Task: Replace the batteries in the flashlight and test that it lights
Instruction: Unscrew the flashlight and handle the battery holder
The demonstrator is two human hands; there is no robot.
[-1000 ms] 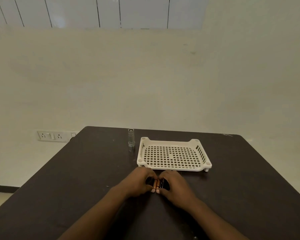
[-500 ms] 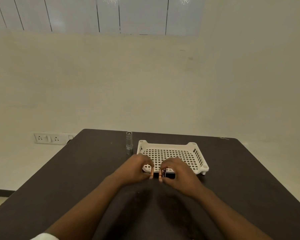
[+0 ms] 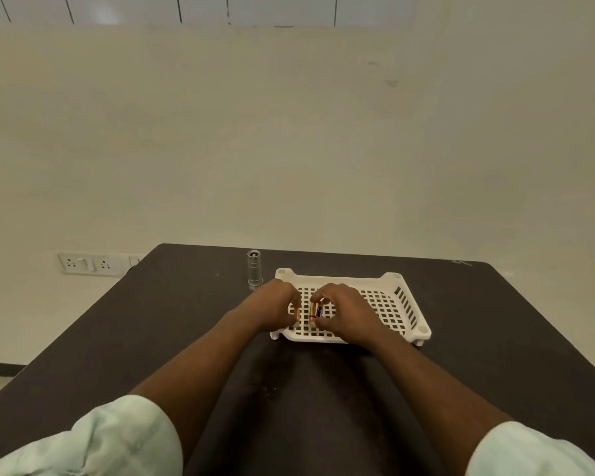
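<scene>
A small silver flashlight (image 3: 254, 269) stands upright on the dark table, just left of a white perforated tray (image 3: 389, 304). My left hand (image 3: 275, 309) and my right hand (image 3: 347, 314) hover over the tray's left half, close together. Each pinches a copper-and-black battery: one battery (image 3: 298, 314) sits at my left fingertips, mostly hidden, and the other battery (image 3: 316, 310) shows between my right thumb and fingers. The two batteries are a small gap apart.
The dark table (image 3: 495, 338) ends at a far edge against a cream wall. A white socket panel (image 3: 90, 264) is on the wall at the left. Pale sleeves show at the bottom corners.
Both hands have moved forward from the table in front of the tray to above the tray, carrying the batteries, which have drawn slightly apart.
</scene>
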